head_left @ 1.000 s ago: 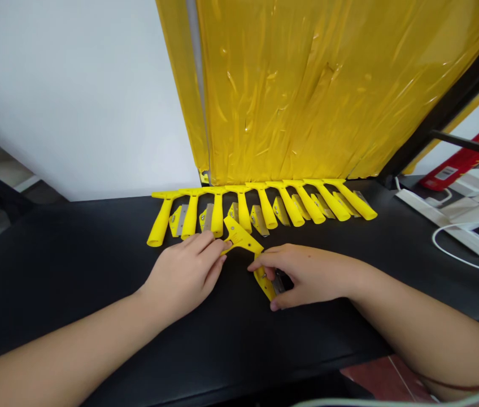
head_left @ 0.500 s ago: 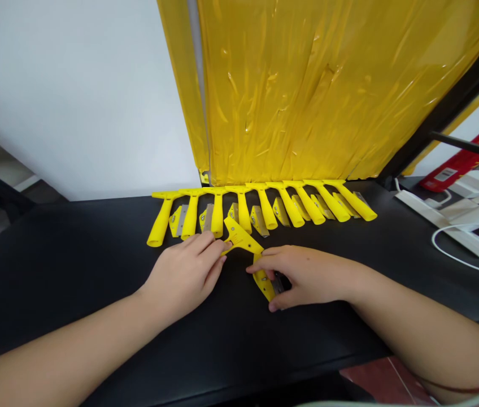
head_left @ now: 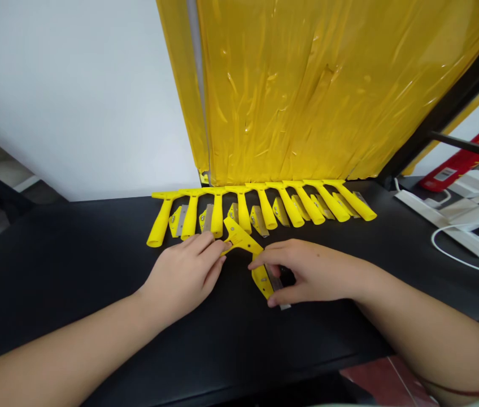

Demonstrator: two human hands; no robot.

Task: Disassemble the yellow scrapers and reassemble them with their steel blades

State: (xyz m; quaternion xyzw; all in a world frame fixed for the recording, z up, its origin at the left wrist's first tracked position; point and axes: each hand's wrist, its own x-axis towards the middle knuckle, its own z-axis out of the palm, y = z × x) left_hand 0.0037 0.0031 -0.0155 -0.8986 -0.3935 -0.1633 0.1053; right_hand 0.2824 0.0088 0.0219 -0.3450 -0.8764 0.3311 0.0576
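Note:
My left hand (head_left: pixel 188 274) is closed round the grip of a yellow scraper handle (head_left: pixel 239 240), whose wide flat end points right. Fingers and thumb of my right hand (head_left: pixel 294 271) grip the ends of a yellow blade holder (head_left: pixel 261 278). A metal blade (head_left: pixel 274 270) runs along its right side, partly behind my fingers. The holder's upper end meets or overlaps the lower corner of the handle's wide end; whether they are joined cannot be made out.
Behind my hands, several yellow scraper handles (head_left: pixel 160 226) lie in a row on the black tabletop (head_left: pixel 95 243), with blade holders (head_left: pixel 258 219) between them. Yellow plastic wrapping (head_left: pixel 282 90) rises at the back. White power strips (head_left: pixel 447 223) with cables and a red package (head_left: pixel 460 161) lie at right.
My right hand has shifted slightly, and the blade holder has turned a little in it, so more of its metal blade shows. My left hand and the handle look unmoved.

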